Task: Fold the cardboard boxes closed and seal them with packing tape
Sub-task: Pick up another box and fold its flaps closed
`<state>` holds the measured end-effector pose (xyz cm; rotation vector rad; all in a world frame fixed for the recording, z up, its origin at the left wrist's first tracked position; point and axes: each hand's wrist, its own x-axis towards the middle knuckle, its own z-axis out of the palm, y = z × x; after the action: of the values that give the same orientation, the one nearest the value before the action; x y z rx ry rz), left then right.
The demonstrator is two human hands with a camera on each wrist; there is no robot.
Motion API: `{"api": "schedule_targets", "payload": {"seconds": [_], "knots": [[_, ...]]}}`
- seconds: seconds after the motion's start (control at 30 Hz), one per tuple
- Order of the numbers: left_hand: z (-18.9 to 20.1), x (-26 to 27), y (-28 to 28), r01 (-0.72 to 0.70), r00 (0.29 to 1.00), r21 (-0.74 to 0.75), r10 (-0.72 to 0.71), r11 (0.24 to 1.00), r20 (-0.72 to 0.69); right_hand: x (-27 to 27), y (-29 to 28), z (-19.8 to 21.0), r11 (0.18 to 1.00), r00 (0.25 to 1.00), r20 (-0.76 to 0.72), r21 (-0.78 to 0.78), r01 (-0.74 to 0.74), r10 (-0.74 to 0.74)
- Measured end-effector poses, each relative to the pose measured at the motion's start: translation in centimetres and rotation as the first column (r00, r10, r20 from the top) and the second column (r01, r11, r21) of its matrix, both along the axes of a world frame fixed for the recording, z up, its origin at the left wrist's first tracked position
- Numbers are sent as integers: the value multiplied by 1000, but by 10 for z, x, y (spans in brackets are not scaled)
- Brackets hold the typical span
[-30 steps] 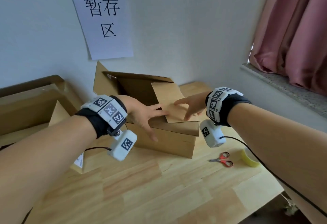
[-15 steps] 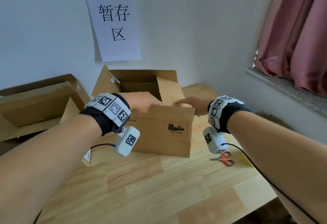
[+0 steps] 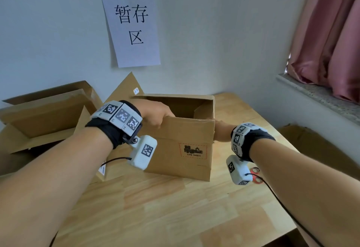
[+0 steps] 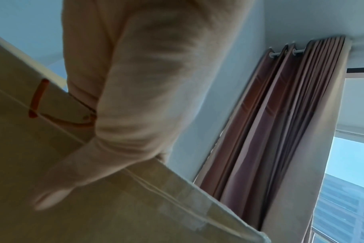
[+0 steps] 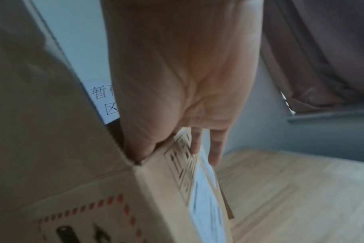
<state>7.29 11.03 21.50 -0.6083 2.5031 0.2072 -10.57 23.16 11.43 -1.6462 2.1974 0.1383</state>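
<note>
An open cardboard box [image 3: 187, 149] with a red-framed UN 3481 mark stands on the wooden table [image 3: 175, 211]. Its near flap [image 3: 191, 127] stands upright. My left hand [image 3: 155, 117] grips that flap's top left edge; in the left wrist view the thumb [image 4: 52, 195] lies on the flap's near face [image 4: 119, 213] and the fingers are hidden behind it. My right hand [image 3: 221, 132] holds the box's right front corner. In the right wrist view its thumb [image 5: 139, 148] is tucked inside the corner and its fingers [image 5: 216, 148] lie on the labelled side wall [image 5: 185, 177].
Another open cardboard box [image 3: 44, 114] sits at the back left, against the wall. Red scissors [image 3: 256, 177] lie at the table's right, half hidden by my wrist camera. A paper sign [image 3: 134, 30] hangs on the wall. Flat cardboard [image 3: 315, 149] lies below the window sill [image 3: 319, 98].
The near flap has swung up from hanging outward to upright. My left hand left the inner flap for the near flap's top edge. My right hand moved to the right front corner.
</note>
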Motion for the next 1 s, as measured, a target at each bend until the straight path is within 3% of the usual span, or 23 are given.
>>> {"api": "schedule_targets", "payload": {"seconds": [0.17,0.3,0.4,0.53,0.6,0.73,1.0], "knots": [[-2,-4,-3,-17,1000,34,18,999,-2,5,-4,0,999,1000,7,-27,30,-30],[-5,-5,-7,-35,999,40,35,999,-17,-2,-12,-4,964,949,246,-129,232,-196],[-8,0,-15,-54,997,14,55,998,-53,-9,-14,-5,933,933,293,-226,280,-209],[-12,16,-33,-88,990,-6,86,996,-115,-24,-24,-13,778,898,308,-459,429,-314],[-13,22,-39,-102,984,-17,98,995,-146,-28,-31,-12,725,874,311,-490,484,-373],[-17,32,-51,-106,985,-103,90,989,-147,-29,-45,-6,737,876,324,-478,478,-358],[-26,51,-68,-186,947,-23,173,982,-270,-30,-80,0,827,908,285,-392,402,-306]]}}
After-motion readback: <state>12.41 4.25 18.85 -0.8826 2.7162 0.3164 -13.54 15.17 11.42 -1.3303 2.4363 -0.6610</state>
